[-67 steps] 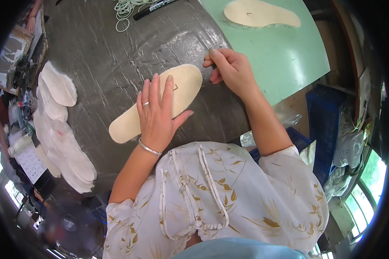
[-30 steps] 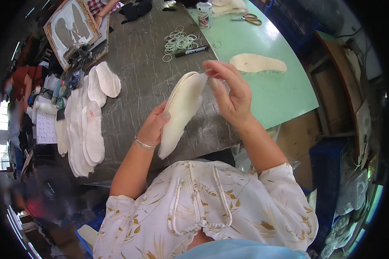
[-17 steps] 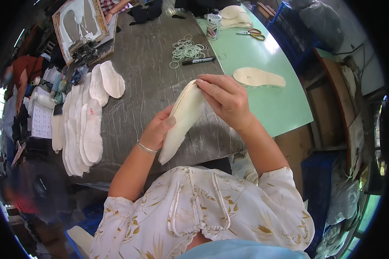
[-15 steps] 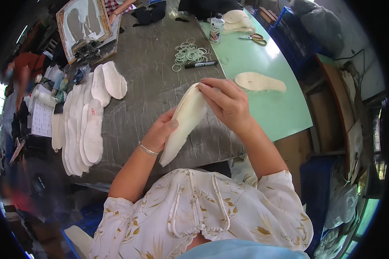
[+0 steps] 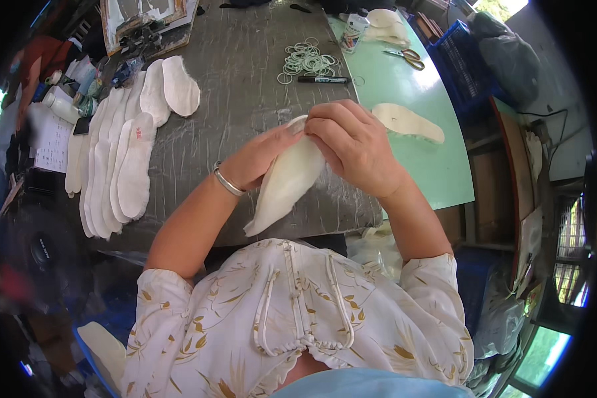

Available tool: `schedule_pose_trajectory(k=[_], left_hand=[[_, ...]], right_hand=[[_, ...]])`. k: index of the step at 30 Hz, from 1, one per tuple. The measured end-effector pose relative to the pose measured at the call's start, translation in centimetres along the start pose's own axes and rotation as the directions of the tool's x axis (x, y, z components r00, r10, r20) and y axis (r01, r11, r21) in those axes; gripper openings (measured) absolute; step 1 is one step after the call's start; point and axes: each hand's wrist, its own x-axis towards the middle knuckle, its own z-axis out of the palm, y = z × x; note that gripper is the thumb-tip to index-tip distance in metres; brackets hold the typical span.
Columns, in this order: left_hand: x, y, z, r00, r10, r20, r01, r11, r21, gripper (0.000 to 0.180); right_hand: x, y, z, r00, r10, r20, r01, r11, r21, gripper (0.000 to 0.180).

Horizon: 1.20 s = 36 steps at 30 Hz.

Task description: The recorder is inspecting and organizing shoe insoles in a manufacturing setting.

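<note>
Between my hands, above the dark table's near edge, hangs a stack of cream shoe insoles [image 5: 288, 179], tilted with one end up. My left hand [image 5: 262, 154] grips its upper left side, thumb near the top. With bent fingers, my right hand [image 5: 351, 142] pinches the top end; what its fingertips do there is partly hidden. A single cream insole [image 5: 408, 123] lies flat on the green board, just right of my right hand. Farther left, overlapping rows of white fleecy insoles [image 5: 136, 159] rest on the table, one with a red mark.
A pile of pale rubber bands [image 5: 306, 60] and a black marker [image 5: 323, 79] lie beyond my hands on the dark table [image 5: 239, 73]. On the green board [image 5: 438, 169] are a bottle [image 5: 355, 32] and scissors [image 5: 408, 57]. Blue crates [image 5: 463, 63] stand to the right.
My left hand has slid up the insoles toward their top end, close to my right hand. My right fingers have curled in more. The whole view has shifted slightly.
</note>
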Motion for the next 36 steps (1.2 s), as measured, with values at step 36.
schedule_pose_trajectory(k=[36], left_hand=[[-0.2,4.4,-0.8,0.801,0.486,-0.350,-0.259,0.807,0.530,0.026]], right_hand=[[2.8,-1.3,-1.1,0.920,0.392,0.015,-0.316,0.719,0.619,0.035]])
